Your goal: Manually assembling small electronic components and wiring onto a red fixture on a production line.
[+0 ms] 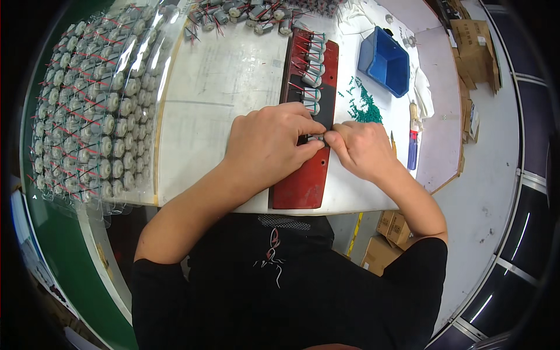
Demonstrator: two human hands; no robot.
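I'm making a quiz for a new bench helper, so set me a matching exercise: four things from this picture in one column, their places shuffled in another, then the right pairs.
Things
1. Open blue plastic bin
2. Loose pile of tiny green pieces
3. Long red block with a black strip
4. Clear plastic trays packed with grey cylindrical motors

Places
A. Partly under the fingers of the left hand
B. Far left of the worktop
C. Upper right of the worktop
D. Just above the right hand in the picture

Pairs: 1-C, 2-D, 3-A, 4-B
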